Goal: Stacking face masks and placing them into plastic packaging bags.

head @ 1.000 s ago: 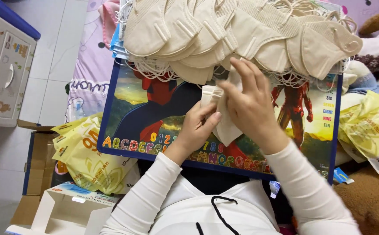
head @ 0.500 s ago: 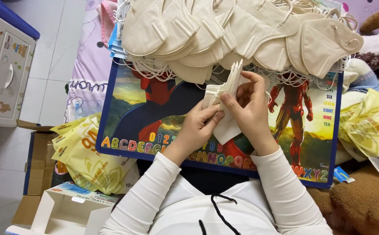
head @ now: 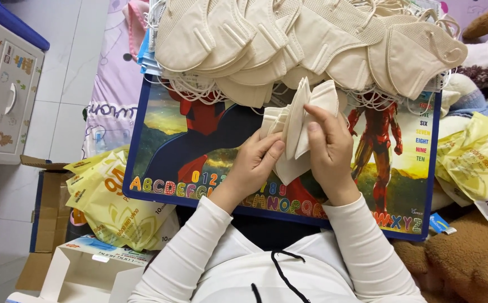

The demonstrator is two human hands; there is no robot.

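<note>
Squaring a small stack of folded beige masks over my lap board

My left hand (head: 252, 165) and right hand (head: 328, 148) pinch the mask stack (head: 294, 126) closed-fingered; I judge edges should align before pressing. Beyond, loose masks (head: 311, 39) heap on the picture board (head: 199, 140); yellow packets (head: 115, 207) lie left, white box (head: 81, 275) nearest.
</note>
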